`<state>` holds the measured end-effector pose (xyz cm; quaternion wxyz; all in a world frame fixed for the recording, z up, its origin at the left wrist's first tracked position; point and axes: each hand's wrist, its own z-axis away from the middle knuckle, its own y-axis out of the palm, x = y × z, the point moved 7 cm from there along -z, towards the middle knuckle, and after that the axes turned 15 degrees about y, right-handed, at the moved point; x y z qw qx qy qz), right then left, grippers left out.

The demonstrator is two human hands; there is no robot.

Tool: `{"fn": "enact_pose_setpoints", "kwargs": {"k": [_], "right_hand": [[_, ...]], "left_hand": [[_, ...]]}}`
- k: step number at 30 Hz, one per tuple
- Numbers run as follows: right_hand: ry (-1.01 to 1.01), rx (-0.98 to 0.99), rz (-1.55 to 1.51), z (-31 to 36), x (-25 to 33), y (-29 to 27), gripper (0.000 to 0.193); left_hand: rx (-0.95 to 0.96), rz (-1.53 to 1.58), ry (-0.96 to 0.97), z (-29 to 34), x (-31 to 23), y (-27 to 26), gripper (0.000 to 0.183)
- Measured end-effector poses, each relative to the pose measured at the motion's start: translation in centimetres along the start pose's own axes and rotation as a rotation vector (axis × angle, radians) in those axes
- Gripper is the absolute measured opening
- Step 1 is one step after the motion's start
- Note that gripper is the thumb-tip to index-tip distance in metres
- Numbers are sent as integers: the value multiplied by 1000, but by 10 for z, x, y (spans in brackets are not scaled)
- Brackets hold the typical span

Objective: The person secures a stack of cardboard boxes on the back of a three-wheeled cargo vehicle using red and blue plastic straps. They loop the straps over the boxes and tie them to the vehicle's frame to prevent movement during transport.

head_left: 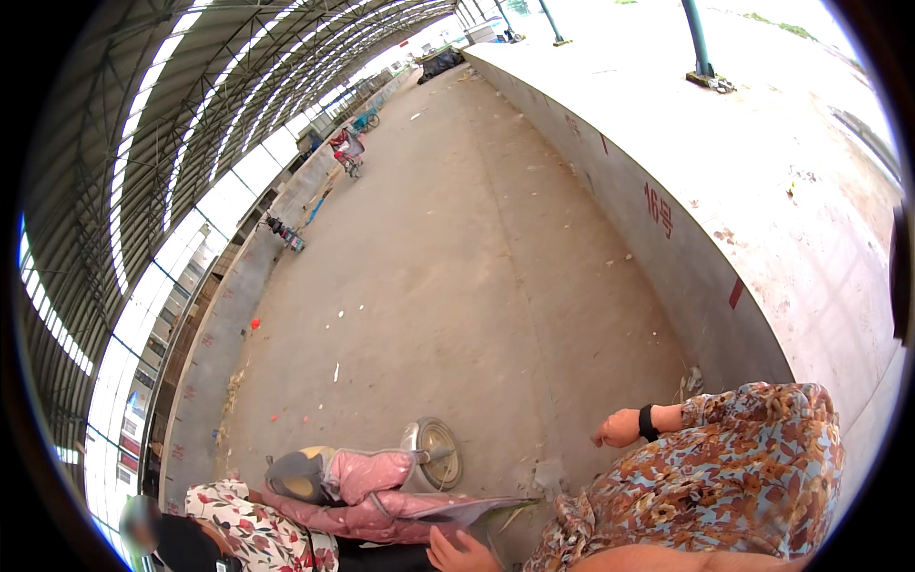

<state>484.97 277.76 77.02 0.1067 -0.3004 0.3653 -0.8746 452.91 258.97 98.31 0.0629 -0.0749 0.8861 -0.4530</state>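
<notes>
My left hand point(462, 551) is at the lower edge with its fingers apart, holding nothing. Just beyond it is a pink quilted cover point(367, 520) on a scooter; I cannot tell whether my fingertips touch the cover. The scooter's front wheel point(440, 454) rests on the concrete. My right hand point(620, 429), a black band point(648, 422) at its wrist, hangs beside my flowered clothing point(705, 467). Its fingers are loosely curled, and nothing shows in them.
Beside the scooter is another person point(253, 524) in a white flowered top. A low concrete wall point(610, 181) runs along the right, below a raised platform point(762, 210). Farther off on the left stand a parked motorbike point(284, 234) and a red scooter point(347, 153). Litter dots the floor point(429, 286).
</notes>
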Motion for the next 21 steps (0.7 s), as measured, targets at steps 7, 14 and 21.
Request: {"fn": "enact_pose_setpoints", "kwargs": {"k": [7,14,21], "right_hand": [[68,-295,-290,19,-59,-139,24],[-282,-270,-889,59,-1,-363,28],[-1197,358,-1082,112,149,-510,36]], "left_hand": [[371,304,-247,-77,-26,82,54],[128,298,5,-130,-49,144,49],[178,386,-19,-190,-42,222,47]]}}
